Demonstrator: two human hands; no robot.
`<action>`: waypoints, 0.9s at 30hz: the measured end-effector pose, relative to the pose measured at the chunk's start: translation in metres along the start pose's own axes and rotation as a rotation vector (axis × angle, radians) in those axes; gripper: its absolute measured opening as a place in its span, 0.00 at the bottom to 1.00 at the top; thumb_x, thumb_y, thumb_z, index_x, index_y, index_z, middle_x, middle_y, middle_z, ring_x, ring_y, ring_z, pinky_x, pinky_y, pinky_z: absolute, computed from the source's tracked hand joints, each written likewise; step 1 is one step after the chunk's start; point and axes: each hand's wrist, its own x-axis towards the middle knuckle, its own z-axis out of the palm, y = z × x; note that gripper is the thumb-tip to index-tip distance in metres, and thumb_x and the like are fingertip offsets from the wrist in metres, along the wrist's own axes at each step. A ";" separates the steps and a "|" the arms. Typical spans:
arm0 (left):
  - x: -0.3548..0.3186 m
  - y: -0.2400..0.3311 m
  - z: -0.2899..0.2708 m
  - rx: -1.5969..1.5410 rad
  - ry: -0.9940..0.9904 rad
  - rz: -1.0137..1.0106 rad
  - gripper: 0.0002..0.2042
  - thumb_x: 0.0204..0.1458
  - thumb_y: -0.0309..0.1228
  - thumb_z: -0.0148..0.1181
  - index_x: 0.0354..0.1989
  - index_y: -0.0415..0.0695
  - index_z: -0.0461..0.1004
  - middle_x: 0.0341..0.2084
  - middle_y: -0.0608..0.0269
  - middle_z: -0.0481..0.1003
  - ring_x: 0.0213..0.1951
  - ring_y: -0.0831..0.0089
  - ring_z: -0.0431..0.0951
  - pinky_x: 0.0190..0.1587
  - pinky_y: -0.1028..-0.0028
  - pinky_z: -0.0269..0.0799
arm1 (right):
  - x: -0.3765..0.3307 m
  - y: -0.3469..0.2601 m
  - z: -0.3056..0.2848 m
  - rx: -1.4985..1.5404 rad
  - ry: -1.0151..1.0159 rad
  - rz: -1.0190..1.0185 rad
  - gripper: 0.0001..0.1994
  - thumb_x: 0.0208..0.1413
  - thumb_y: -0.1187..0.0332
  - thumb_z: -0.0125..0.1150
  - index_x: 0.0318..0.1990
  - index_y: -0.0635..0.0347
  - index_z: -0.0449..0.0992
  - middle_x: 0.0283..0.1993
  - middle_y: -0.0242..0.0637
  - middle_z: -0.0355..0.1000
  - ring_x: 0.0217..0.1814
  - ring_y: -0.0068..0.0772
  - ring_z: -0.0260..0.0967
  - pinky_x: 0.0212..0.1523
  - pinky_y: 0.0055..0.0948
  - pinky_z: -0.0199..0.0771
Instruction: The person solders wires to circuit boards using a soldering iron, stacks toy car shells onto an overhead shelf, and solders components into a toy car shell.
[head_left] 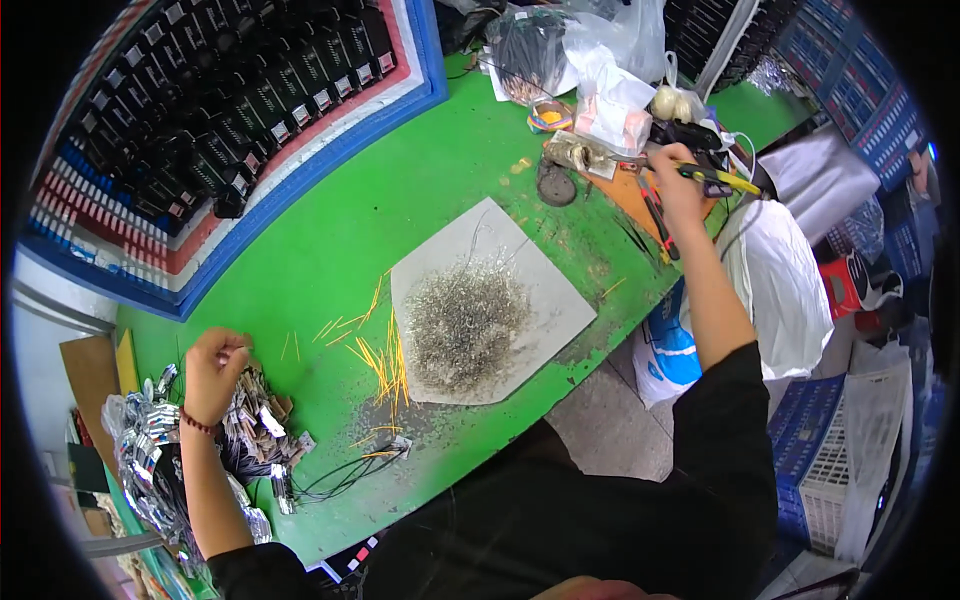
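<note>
Meanwhile right hand point(678, 180) grips yellow-handled black tool point(715, 177), long axis pointing rightward at bench's far right, while left hand point(213, 368) pinches silvery small-component pile point(255, 415) directly beneath its fingers.

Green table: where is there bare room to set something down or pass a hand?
The widest bare green table stretch lies between the blue-edged trays and the grey sheet piled with wire clippings. It is crowded by the left hand at the small-parts heap, and around the right hand, among bags and tools.
</note>
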 end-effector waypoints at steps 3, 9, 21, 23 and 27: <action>0.008 0.021 0.003 -0.004 -0.037 0.046 0.06 0.44 0.21 0.60 0.31 0.34 0.74 0.27 0.56 0.75 0.28 0.70 0.76 0.31 0.74 0.71 | 0.027 0.041 0.023 -0.166 -0.015 0.108 0.10 0.44 0.62 0.64 0.27 0.59 0.73 0.23 0.25 0.67 0.26 0.18 0.62 0.28 0.24 0.63; 0.007 0.035 -0.013 0.133 -0.082 0.060 0.07 0.43 0.24 0.61 0.30 0.35 0.75 0.27 0.53 0.75 0.29 0.63 0.77 0.32 0.69 0.73 | 0.011 0.064 0.071 -0.073 -0.142 0.201 0.14 0.54 0.54 0.63 0.32 0.56 0.73 0.31 0.28 0.69 0.34 0.22 0.64 0.37 0.27 0.64; 0.027 -0.025 -0.057 0.340 -0.018 0.105 0.06 0.43 0.27 0.62 0.29 0.39 0.76 0.26 0.51 0.75 0.29 0.58 0.77 0.34 0.64 0.73 | -0.036 -0.021 0.036 -0.109 -1.001 0.798 0.13 0.59 0.57 0.59 0.25 0.48 0.68 0.16 0.22 0.62 0.15 0.14 0.54 0.15 0.17 0.47; 0.051 -0.041 -0.075 0.489 -0.063 0.080 0.07 0.43 0.29 0.61 0.30 0.42 0.76 0.26 0.53 0.75 0.32 0.56 0.77 0.37 0.61 0.73 | -0.015 -0.085 0.084 -0.227 -1.346 0.531 0.07 0.59 0.64 0.59 0.30 0.53 0.72 0.19 0.25 0.66 0.18 0.15 0.62 0.18 0.17 0.58; 0.119 -0.049 -0.122 0.690 -0.064 0.050 0.06 0.45 0.31 0.58 0.30 0.43 0.75 0.27 0.51 0.76 0.35 0.54 0.77 0.39 0.58 0.73 | 0.077 -0.140 0.211 -0.304 -1.358 0.010 0.08 0.57 0.69 0.59 0.42 0.58 0.72 0.29 0.30 0.73 0.27 0.20 0.71 0.27 0.22 0.71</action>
